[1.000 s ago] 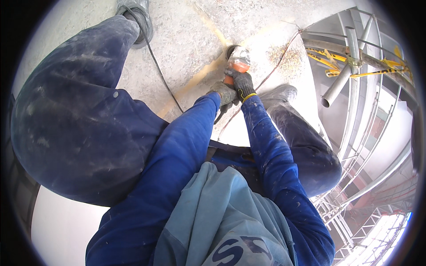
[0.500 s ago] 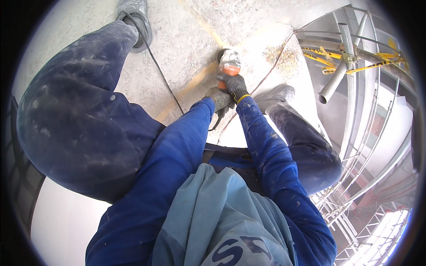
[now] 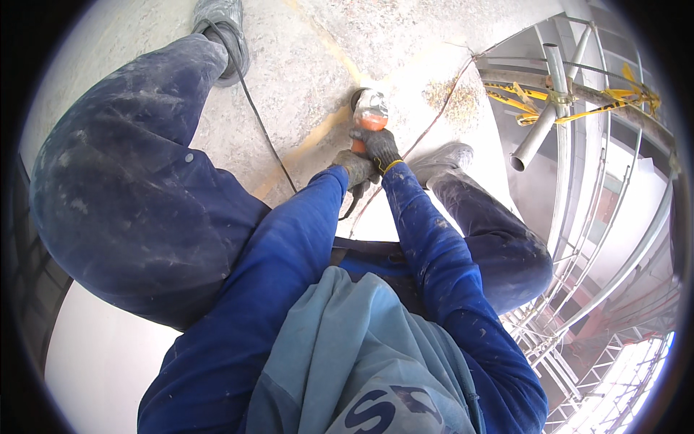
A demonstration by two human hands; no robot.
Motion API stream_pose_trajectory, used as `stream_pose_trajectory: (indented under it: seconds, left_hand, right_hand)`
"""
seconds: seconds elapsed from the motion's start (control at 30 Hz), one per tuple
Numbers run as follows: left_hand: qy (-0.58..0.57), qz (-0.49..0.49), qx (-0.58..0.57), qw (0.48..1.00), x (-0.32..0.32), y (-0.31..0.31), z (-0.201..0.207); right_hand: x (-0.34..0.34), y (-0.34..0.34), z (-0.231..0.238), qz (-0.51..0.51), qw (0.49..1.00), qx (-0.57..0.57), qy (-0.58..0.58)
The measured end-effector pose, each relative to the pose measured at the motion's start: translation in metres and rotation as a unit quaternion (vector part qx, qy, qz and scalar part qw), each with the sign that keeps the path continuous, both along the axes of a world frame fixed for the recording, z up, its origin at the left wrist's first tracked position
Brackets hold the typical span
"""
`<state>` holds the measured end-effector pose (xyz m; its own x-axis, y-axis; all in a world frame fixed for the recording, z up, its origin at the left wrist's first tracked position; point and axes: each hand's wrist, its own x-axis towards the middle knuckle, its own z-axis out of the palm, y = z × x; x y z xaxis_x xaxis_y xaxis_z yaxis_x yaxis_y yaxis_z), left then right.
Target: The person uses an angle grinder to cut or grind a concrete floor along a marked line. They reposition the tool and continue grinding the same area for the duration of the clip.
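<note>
An orange angle grinder (image 3: 371, 120) with a dusty grey head is held between my feet, its disc end against the pale, rough concrete surface (image 3: 303, 79). My right hand (image 3: 380, 147), in a dark glove with a yellow cuff edge, is wrapped round the orange body. Just behind it my left hand (image 3: 353, 168), in a dusty grey glove, closes on the rear of the grinder; its fingers are partly hidden. A yellowish band (image 3: 323, 134) on the concrete runs up to the disc. The disc itself is mostly covered by the head.
A black cable (image 3: 254, 108) passes from my left shoe (image 3: 224, 43) toward my hands. Along the right side, a thin brown cord (image 3: 445, 101) crosses the concrete. Beyond its edge stand metal scaffold pipes (image 3: 557, 108) wrapped with yellow-black tape (image 3: 607, 105).
The grinder and both hands have shifted very slightly down toward me. In the picture the scaffolding has slid a little leftward. Both hands keep their grip.
</note>
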<state>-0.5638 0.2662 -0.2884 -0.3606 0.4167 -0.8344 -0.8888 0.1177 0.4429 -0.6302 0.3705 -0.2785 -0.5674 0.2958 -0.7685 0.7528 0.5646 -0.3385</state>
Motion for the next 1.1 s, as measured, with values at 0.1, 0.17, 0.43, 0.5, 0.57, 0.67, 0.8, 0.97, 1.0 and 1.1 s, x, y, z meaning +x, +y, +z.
stream_pose_trajectory:
  seconds: [0.1,0.17,0.43,0.5,0.57,0.67,0.8,0.97,1.0,1.1]
  left_hand:
    - [0.034,-0.028,0.001,0.999,-0.006,-0.003,0.0]
    - [0.028,-0.022,0.005,0.999,-0.007,-0.006,0.0]
    - [0.008,-0.006,0.006,1.0,0.004,0.001,0.005]
    - [0.028,-0.017,0.006,0.999,0.004,0.003,0.005]
    - [0.054,-0.033,0.008,0.998,0.001,0.004,0.004]
    - [0.086,-0.111,-0.006,0.99,-0.006,0.008,0.004]
    - [0.124,-0.107,-0.066,0.984,-0.01,0.024,0.004]
    - [0.105,0.001,-0.058,0.993,-0.009,0.03,0.0]
    - [0.1,0.004,-0.048,0.994,-0.011,0.028,0.0]
    - [0.135,-0.076,-0.049,0.987,-0.016,0.022,-0.002]
  right_hand:
    - [-0.007,-0.004,0.001,0.02,1.0,-0.003,0.014]
    - [-0.008,-0.006,0.003,0.037,0.999,-0.02,0.018]
    - [0.002,-0.001,0.004,0.05,0.999,0.003,0.011]
    - [0.004,0.007,0.001,0.045,0.999,-0.003,0.015]
    - [0.009,0.017,-0.001,-0.016,0.999,-0.027,0.021]
    - [0.016,0.032,-0.005,-0.151,0.985,-0.072,0.052]
    - [0.015,0.045,-0.003,-0.192,0.972,-0.096,0.101]
    - [0.002,0.038,0.005,-0.114,0.985,-0.072,0.104]
    - [0.0,0.036,0.004,-0.108,0.986,-0.076,0.103]
    - [0.0,0.032,0.003,-0.143,0.982,-0.091,0.083]
